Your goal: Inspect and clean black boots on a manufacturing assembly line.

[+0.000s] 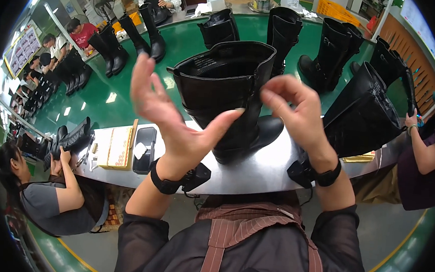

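Note:
A tall black boot (pixel 210 93) stands upright in front of me on the metal edge of the worktable, its toe pointing right and its wide shaft opening facing up. My left hand (pixel 178 121) is open at the shaft's left side, fingers raised and spread, somewhat blurred. Its thumb reaches across the front of the shaft. At the shaft's right edge, close to the zip (pixel 251 90), my right hand (pixel 296 108) has thumb and forefinger pinched together. Whatever lies between those fingertips is hidden. Black straps with small devices circle both my wrists.
More black boots (pixel 327 53) stand across the green tabletop (pixel 184 29). One boot (pixel 363 112) leans close on my right. To my left lie a stack of printed sheets (pixel 114 147) and a black tray (pixel 144 151). Co-workers handle boots on both sides and opposite.

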{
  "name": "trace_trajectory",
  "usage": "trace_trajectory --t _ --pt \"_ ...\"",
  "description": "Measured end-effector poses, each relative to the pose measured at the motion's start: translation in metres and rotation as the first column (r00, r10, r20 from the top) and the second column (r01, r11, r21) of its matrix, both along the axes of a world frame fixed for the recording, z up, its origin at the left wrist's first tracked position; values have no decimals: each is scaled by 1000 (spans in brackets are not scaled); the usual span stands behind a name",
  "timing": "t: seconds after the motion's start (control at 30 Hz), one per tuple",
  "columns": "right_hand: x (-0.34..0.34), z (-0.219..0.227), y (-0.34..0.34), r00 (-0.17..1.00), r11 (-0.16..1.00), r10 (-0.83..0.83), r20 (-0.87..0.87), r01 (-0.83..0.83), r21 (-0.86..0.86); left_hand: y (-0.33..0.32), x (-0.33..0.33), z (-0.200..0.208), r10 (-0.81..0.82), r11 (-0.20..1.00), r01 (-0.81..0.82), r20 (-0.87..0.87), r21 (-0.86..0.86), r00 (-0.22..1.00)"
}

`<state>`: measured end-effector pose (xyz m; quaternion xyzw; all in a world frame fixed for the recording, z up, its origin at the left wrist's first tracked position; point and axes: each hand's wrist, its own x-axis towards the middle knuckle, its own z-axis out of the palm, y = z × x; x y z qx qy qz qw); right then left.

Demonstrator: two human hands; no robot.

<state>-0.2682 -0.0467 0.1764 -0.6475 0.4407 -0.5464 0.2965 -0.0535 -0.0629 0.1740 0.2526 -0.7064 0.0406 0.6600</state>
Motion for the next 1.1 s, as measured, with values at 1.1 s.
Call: trace_trajectory --t 1.1 --pt "7 12 -2 765 869 410 497 -493 42 16 6 -151 -407 282 382 -251 880 878"
